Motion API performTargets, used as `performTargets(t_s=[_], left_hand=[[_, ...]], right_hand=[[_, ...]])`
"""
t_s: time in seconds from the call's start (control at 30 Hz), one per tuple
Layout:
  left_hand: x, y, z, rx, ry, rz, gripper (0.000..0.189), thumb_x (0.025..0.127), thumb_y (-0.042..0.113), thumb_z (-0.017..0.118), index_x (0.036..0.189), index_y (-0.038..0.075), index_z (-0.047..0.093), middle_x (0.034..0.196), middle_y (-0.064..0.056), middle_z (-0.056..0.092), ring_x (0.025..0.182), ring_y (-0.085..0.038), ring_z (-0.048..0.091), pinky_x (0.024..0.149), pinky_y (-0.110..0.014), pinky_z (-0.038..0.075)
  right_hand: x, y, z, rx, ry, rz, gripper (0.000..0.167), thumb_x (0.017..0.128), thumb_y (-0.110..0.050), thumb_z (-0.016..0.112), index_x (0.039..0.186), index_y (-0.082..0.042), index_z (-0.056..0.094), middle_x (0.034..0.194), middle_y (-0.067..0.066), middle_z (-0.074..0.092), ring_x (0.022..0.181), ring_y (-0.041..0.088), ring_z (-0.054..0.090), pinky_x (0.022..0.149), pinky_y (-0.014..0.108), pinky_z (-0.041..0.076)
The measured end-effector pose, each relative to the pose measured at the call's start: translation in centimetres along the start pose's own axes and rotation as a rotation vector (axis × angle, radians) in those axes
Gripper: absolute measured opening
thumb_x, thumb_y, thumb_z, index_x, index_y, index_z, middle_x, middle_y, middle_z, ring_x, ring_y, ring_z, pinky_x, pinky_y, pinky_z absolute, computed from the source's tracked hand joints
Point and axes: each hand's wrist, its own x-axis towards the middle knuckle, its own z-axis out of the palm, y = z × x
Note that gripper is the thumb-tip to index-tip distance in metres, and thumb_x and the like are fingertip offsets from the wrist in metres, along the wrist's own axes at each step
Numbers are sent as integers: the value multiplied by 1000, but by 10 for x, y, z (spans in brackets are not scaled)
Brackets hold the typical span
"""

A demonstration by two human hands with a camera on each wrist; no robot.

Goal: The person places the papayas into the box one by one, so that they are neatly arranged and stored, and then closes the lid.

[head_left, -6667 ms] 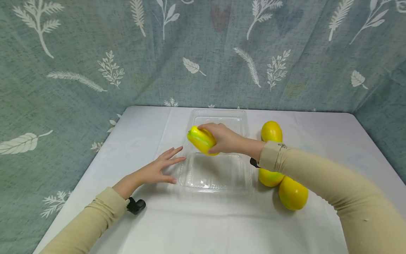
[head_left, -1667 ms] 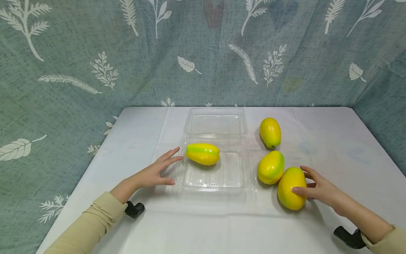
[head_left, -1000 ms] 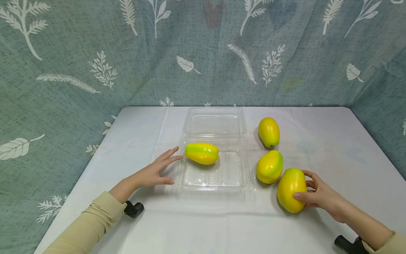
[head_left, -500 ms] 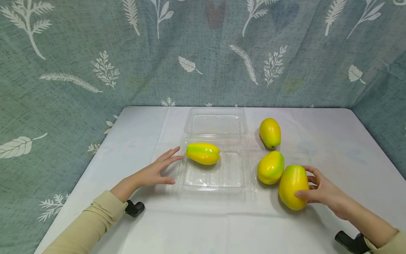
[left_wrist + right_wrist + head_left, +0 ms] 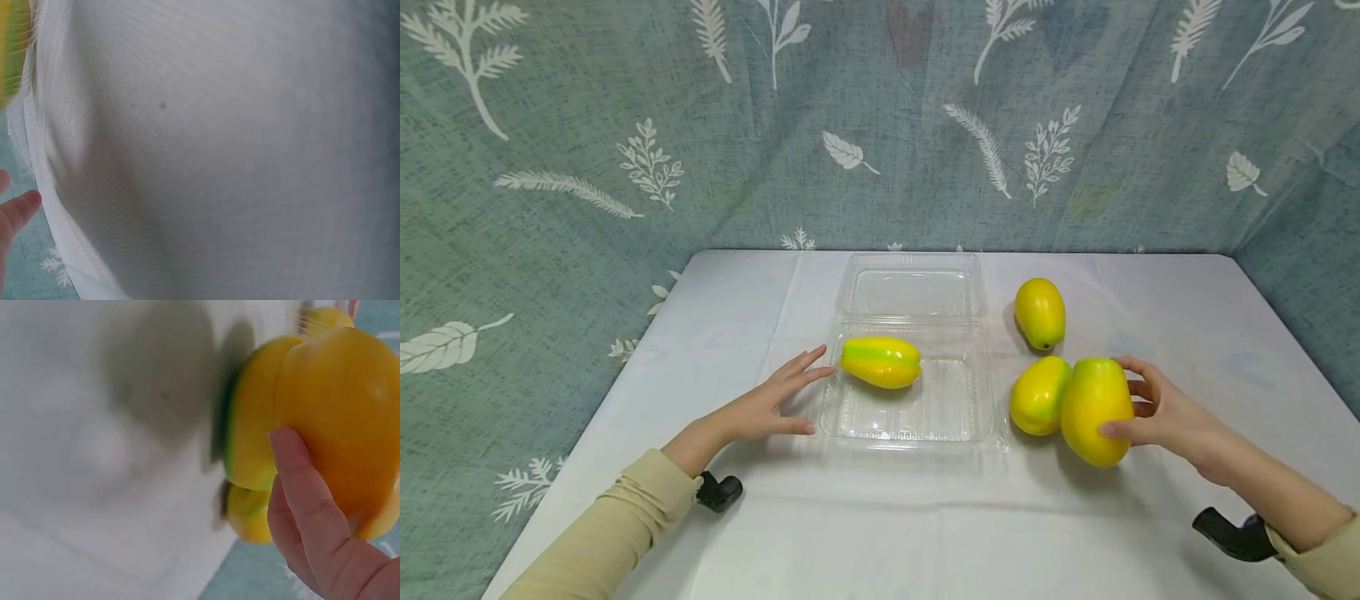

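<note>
Beside the left edge of a clear plastic clamshell container (image 5: 951, 408), my left hand (image 5: 767, 408) rests with fingers spread and straight, holding nothing. The container lies unfolded, its lid (image 5: 917, 296) flat toward the back. A ridged yellow-green fruit (image 5: 880, 364) lies on its side in the base. On the right, my right hand (image 5: 1172, 425) grips a large yellow mango (image 5: 1093, 412) from its right side, thumb in front and fingers behind. The mango is raised off the cloth, its shadow apart from it. In the right wrist view the held mango (image 5: 340, 406) overlaps another yellow-green fruit (image 5: 256, 419).
Right of the container a yellow-green mango (image 5: 1036, 400) lies near the held one, partly behind it. Farther back is another yellow mango (image 5: 1040, 314). A white cloth (image 5: 880, 533) covers the table, and a patterned green curtain (image 5: 895, 200) hangs behind.
The ridged fruit, earlier in my right hand, now lies in the container. My right hand has since taken hold of the front mango and lifted it slightly. The left hand has stayed put.
</note>
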Motion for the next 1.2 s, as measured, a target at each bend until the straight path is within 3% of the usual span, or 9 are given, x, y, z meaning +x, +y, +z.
performTargets(t_s=[0.27, 0.53, 0.77, 0.93, 1.2], left_hand=[[0, 1, 0, -1, -6, -10, 76, 79, 32, 70, 144, 22, 30, 155, 2, 2, 139, -37, 1, 101, -67, 14], [-1, 0, 0, -10, -7, -18, 76, 80, 32, 70, 144, 26, 30, 155, 2, 1, 140, -34, 0, 102, -67, 13], [0, -1, 0, -8, -7, -20, 76, 79, 32, 70, 144, 24, 30, 155, 2, 1, 140, -36, 0, 101, -67, 14], [0, -1, 0, -1, -9, -24, 77, 79, 35, 70, 144, 23, 29, 155, 3, 1, 140, -35, 0, 102, -66, 15], [0, -1, -1, 3, -12, -20, 77, 79, 35, 70, 144, 23, 29, 155, 2, 1, 139, -37, 1, 101, -67, 15]], right_hand=[[4, -21, -9, -58, 22, -77, 93, 82, -22, 67, 146, -8, 2, 140, 32, 20, 118, 45, 37, 87, 57, 42], [7, -45, -15, -106, 14, -132, 96, 80, -21, 70, 147, -12, 2, 143, 30, 18, 120, 46, 32, 87, 59, 41], [9, -69, -17, -182, 18, -214, 95, 78, -21, 73, 147, -13, 8, 143, 26, 22, 121, 41, 36, 83, 35, 50], [12, -82, -17, -193, 5, -250, 93, 78, -21, 73, 146, -13, 10, 142, 23, 26, 121, 40, 37, 82, 35, 51], [15, -110, -8, -286, -24, -359, 87, 75, -18, 76, 142, -9, 22, 138, 15, 36, 118, 35, 43, 76, 21, 49]])
